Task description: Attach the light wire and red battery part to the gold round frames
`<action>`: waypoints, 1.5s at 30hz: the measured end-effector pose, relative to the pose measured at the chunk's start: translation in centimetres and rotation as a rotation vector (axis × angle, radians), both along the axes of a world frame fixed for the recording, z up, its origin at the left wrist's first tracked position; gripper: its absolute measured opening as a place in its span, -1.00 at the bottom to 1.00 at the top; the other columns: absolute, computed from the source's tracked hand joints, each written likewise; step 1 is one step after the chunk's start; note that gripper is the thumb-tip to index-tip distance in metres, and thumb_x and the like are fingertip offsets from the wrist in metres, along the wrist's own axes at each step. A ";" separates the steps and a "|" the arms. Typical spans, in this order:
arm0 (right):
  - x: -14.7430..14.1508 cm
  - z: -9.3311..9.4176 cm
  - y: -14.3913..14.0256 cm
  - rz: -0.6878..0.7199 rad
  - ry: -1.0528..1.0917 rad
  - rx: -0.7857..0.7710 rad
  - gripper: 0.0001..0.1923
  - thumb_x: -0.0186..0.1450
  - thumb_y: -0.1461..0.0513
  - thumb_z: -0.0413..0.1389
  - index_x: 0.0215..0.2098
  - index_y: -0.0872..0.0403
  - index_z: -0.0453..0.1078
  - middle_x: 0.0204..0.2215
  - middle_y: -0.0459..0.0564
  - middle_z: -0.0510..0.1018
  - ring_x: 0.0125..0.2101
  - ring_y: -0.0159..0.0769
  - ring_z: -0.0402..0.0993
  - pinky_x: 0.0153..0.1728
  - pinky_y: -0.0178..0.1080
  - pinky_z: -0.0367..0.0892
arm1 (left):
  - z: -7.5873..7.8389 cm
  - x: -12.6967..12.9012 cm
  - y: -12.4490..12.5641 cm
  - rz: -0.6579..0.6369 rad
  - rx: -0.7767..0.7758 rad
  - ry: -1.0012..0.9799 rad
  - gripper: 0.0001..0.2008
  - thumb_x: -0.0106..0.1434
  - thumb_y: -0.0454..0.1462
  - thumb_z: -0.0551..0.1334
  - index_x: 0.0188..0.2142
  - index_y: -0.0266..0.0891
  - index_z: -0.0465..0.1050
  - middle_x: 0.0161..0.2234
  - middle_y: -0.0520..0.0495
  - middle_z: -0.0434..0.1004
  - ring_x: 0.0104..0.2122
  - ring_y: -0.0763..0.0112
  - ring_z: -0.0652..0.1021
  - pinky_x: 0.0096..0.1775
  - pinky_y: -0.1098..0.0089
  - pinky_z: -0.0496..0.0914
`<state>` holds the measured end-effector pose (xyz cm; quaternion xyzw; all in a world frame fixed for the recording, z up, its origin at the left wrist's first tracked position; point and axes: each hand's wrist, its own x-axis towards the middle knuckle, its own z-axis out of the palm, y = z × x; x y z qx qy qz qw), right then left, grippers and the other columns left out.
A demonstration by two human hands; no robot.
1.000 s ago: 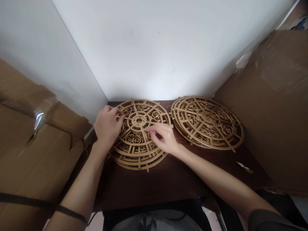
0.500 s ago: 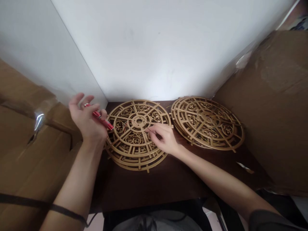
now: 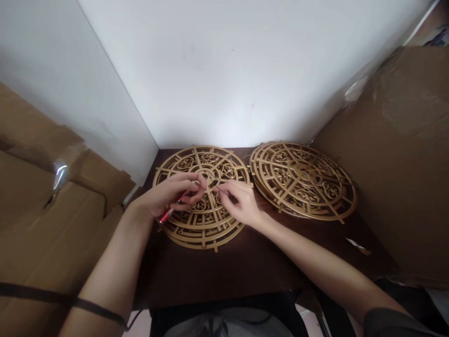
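No legible text, label, brand, number or sign anywhere

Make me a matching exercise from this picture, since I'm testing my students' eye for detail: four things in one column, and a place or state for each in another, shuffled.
Things:
1. red tool
2. thin wire
3. right gold disc stack
4. cardboard box

Places or states:
A. stands at the table's right edge
B. pinched in the right hand
C. untouched, beside the worked disc
D. gripped in the left hand

Pairs: 1-D, 2-B, 3-C, 4-A
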<state>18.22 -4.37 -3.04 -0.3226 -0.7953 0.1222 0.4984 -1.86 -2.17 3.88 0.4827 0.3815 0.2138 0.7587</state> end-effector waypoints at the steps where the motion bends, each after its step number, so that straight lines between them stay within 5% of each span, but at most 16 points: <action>1: 0.0 0.0 0.0 -0.001 0.000 0.003 -0.80 0.25 0.37 -0.03 -0.28 0.11 0.42 -0.51 -0.07 0.47 -0.52 -0.41 0.34 -0.44 -0.30 0.30 | -0.2 0.0 0.0 -0.025 -0.005 0.043 -0.92 0.13 -0.32 0.19 -0.34 -0.24 0.40 -0.61 0.03 0.21 -0.68 0.65 0.09 -0.74 0.66 -0.12; 12: 0.1 -0.2 0.1 0.008 -0.027 0.007 -0.82 0.26 0.36 -0.03 -0.28 0.10 0.41 -0.46 -0.04 0.51 -0.49 -0.39 0.37 -0.40 -0.28 0.33 | -1.1 1.4 -0.4 0.075 -0.042 0.021 -0.42 0.20 -0.32 0.19 0.20 -0.07 0.14 -0.59 0.08 0.24 -0.67 0.64 0.16 -0.69 0.69 -0.05; 23: 0.0 0.3 -0.1 0.022 -0.004 -0.016 -0.79 0.27 0.37 -0.04 -0.26 0.11 0.42 -0.49 -0.06 0.50 -0.50 -0.41 0.38 -0.41 -0.30 0.31 | -1.6 2.0 1.2 0.480 -0.104 -0.265 -0.81 0.17 -0.47 0.11 -0.19 -0.33 0.27 -0.52 0.01 0.33 -0.69 0.69 0.21 -0.78 0.73 0.00; 27: 0.0 0.2 -0.1 0.021 0.000 -0.014 -0.79 0.27 0.37 -0.04 -0.26 0.12 0.43 -0.50 -0.07 0.48 -0.52 -0.42 0.35 -0.42 -0.31 0.30 | -1.3 2.1 1.0 0.534 -0.162 -0.365 -0.78 0.21 -0.50 0.05 -0.15 -0.34 0.29 -0.47 -0.04 0.39 -0.69 0.70 0.24 -0.78 0.74 0.04; 31: -0.1 0.2 -0.1 0.017 -0.002 -0.012 -0.80 0.27 0.37 -0.04 -0.27 0.11 0.43 -0.52 -0.09 0.46 -0.53 -0.42 0.34 -0.43 -0.31 0.30 | -1.0 1.9 0.7 0.526 -0.175 -0.484 -0.71 0.25 -0.50 0.00 -0.07 -0.29 0.28 -0.21 -0.19 0.50 -0.61 0.70 0.37 -0.76 0.77 0.12; 36: 0.0 0.2 -0.1 0.028 -0.002 -0.010 -0.80 0.27 0.37 -0.03 -0.27 0.13 0.43 -0.52 -0.08 0.46 -0.51 -0.42 0.35 -0.41 -0.31 0.30 | -1.1 2.2 0.7 0.572 -0.101 -0.566 -0.70 0.31 -0.45 -0.02 0.01 -0.34 0.27 -0.01 -0.30 0.44 -0.12 0.39 0.55 -0.28 0.52 0.51; 40: 0.0 0.2 0.0 0.032 -0.001 -0.005 -0.79 0.28 0.37 -0.04 -0.27 0.12 0.43 -0.54 -0.09 0.43 -0.53 -0.43 0.32 -0.42 -0.32 0.29 | -1.7 2.8 0.7 0.600 -0.036 -0.555 -0.66 0.27 -0.45 0.04 0.06 -0.44 0.21 0.04 -0.41 0.39 0.04 0.21 0.47 0.03 0.27 0.42; 45: 0.0 0.3 -0.1 0.020 0.049 -0.060 -0.81 0.27 0.36 -0.02 -0.27 0.13 0.44 -0.53 -0.09 0.45 -0.52 -0.43 0.33 -0.42 -0.33 0.28 | -2.5 3.1 0.9 0.639 0.015 -0.515 -0.67 0.24 -0.44 0.10 0.02 -0.38 0.20 0.05 -0.40 0.38 0.03 0.17 0.48 0.07 0.13 0.36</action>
